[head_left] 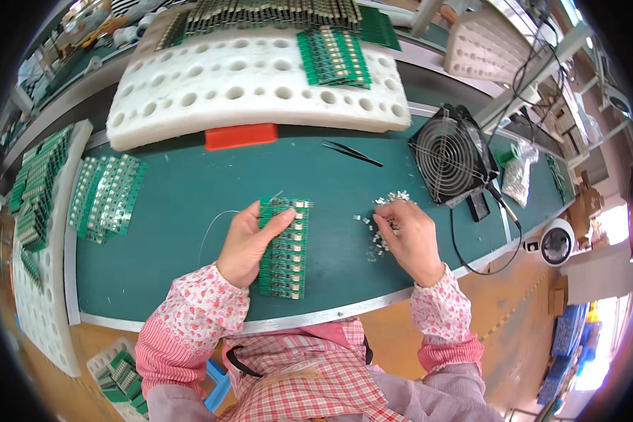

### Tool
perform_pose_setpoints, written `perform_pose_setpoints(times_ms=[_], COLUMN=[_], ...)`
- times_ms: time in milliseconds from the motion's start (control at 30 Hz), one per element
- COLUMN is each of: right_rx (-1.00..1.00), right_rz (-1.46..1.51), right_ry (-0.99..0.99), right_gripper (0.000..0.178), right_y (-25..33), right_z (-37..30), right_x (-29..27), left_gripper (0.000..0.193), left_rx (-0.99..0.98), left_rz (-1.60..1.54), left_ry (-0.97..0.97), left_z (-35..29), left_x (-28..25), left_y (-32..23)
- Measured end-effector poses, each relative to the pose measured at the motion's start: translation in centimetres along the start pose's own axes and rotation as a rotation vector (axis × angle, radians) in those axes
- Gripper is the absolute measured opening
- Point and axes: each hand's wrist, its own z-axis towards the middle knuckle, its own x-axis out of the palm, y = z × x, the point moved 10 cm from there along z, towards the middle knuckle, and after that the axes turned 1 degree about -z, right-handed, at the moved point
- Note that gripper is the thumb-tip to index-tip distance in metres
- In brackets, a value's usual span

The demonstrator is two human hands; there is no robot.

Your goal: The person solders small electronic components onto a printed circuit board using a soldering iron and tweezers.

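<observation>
My left hand grips a long green circuit board panel by its upper left part, the thumb lying across the top. Rows of small pale parts run down the panel, which rests on or just above the green mat. To the right, my right hand hovers over a loose pile of small white connectors, thumb and forefinger pinched together. Whatever is between those fingertips is hidden or too small to name. A thin wire curves beside my left hand.
White foam racks with boards stand behind and at the left. More panels lie at left. Black tweezers, a red tray, a fan, a corded tool and a bag of parts surround the work area.
</observation>
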Motion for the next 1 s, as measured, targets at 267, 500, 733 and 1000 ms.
perform_pose_setpoints(times_ms=[267, 500, 733, 1000], right_rx=[0.345, 0.332, 0.305, 0.329], right_rz=[0.949, 1.186, 1.023, 1.138], right_ry=[0.199, 0.140, 0.140, 0.110], right_gripper=[0.013, 0.016, 0.016, 0.029], right_y=[1.5, 4.3, 4.5, 3.8], right_z=[-0.7, 0.2, 0.6, 0.6], right_x=[5.0, 6.3, 6.5, 7.2], left_gripper=[0.018, 0.018, 0.019, 0.018], left_rx=[-0.048, 0.067, 0.062, 0.104], left_rz=[-0.028, -0.023, 0.025, 0.068], left_ry=[0.013, -0.029, -0.005, -0.030], left_z=[-0.7, -0.9, -1.2, -1.2], left_x=[0.3, 0.0, 0.1, 0.2], left_y=[0.3, 0.1, 0.0, 0.0])
